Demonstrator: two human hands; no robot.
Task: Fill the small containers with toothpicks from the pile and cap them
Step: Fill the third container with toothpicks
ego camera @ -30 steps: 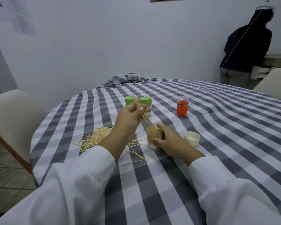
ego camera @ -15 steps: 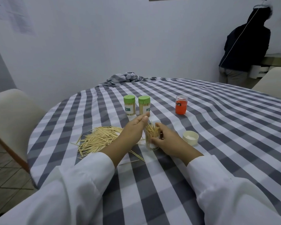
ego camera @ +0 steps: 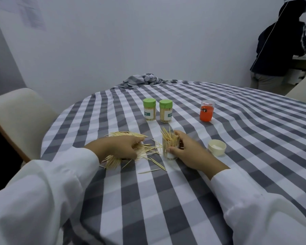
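Observation:
A pile of toothpicks lies on the checked tablecloth, with loose ones scattered toward me. My left hand rests palm-down on the pile, fingers curled into the toothpicks. My right hand holds a small clear container upright; toothpicks stick out of its open top. A white cap lies open side up just right of that hand. Two filled containers with green caps stand behind.
An orange container with a clear lid stands at the back right. A bunched cloth lies at the table's far edge. A cream chair stands at left. A person in a dark jacket stands at far right.
My left hand dropped from the container's top, where it was feeding in toothpicks, down and left onto the pile. The right hand has kept hold of the container.

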